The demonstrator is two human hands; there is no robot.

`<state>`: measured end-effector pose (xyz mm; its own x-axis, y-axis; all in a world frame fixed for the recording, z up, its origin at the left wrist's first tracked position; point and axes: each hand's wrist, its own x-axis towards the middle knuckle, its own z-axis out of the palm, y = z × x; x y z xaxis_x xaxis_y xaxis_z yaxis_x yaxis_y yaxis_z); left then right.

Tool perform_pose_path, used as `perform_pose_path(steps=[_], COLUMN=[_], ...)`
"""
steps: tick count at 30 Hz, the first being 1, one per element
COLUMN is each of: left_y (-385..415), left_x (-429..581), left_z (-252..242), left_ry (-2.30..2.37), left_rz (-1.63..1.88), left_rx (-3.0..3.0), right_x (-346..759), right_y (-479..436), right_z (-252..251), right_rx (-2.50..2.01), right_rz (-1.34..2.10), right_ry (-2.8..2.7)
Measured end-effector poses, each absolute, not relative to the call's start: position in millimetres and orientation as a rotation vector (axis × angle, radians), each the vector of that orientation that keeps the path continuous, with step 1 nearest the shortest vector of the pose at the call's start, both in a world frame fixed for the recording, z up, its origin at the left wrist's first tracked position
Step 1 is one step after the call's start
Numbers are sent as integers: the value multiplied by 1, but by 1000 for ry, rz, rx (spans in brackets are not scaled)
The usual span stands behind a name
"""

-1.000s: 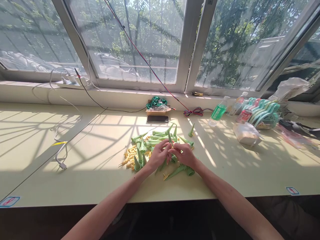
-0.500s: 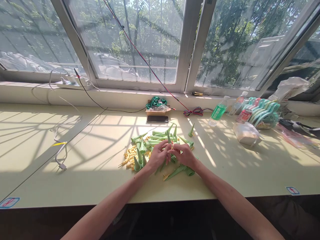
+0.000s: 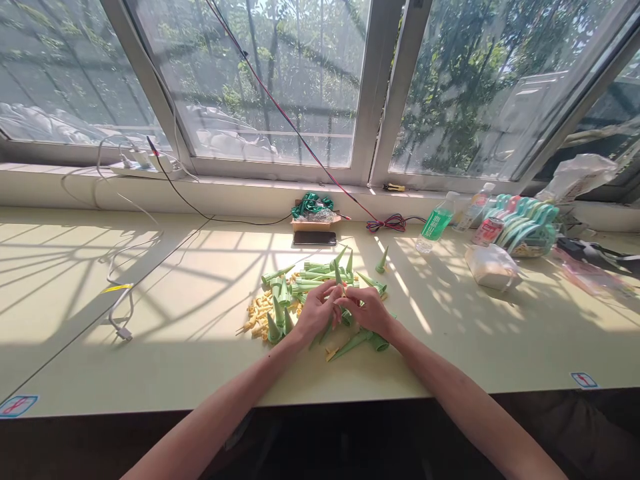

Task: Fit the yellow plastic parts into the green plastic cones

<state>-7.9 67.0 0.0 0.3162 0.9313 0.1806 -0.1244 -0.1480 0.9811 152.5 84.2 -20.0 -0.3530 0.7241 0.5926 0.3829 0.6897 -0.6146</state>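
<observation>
My left hand (image 3: pixel 320 310) is closed around a green pointed plastic cone (image 3: pixel 337 272), tip upward. Against it, my right hand (image 3: pixel 369 311) pinches at the cone's lower end, where a bit of yellow shows; the fingers hide most of it. Both hands are over a pile of green cones (image 3: pixel 320 275), most lying flat and a few standing. Small yellow plastic pieces (image 3: pixel 260 313) are heaped left of my left hand. More cones lie below my right wrist, one green cone (image 3: pixel 353 345) with a yellow piece (image 3: pixel 331 355) at its tip. A single cone (image 3: pixel 383 260) stands apart at the back right.
Behind the pile are a black phone (image 3: pixel 315 238) and a small box (image 3: pixel 313 217) with green ribbon. To the right stand a green-labelled bottle (image 3: pixel 436 223), a tissue pack (image 3: pixel 494 267) and a rack of pastel hangers (image 3: pixel 530 227). A white cable (image 3: pixel 120 300) lies left.
Almost nothing differs. Both hands stay together at the same cone, with only a slight shift of the fingers and the view.
</observation>
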Motion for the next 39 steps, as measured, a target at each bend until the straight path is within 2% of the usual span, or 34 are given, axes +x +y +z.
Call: perform_pose_path(steps=[21, 39], left_y=[69, 69], left_x=[-7, -6], left_z=[-3, -2], left_ry=[880, 1023], left_rz=[1143, 1301], left_rx=[1430, 1507], right_x=[151, 160], right_y=[85, 91], right_z=[-19, -12], right_rx=[-893, -1003], right_rz=[468, 288], right_ry=[-1959, -1763])
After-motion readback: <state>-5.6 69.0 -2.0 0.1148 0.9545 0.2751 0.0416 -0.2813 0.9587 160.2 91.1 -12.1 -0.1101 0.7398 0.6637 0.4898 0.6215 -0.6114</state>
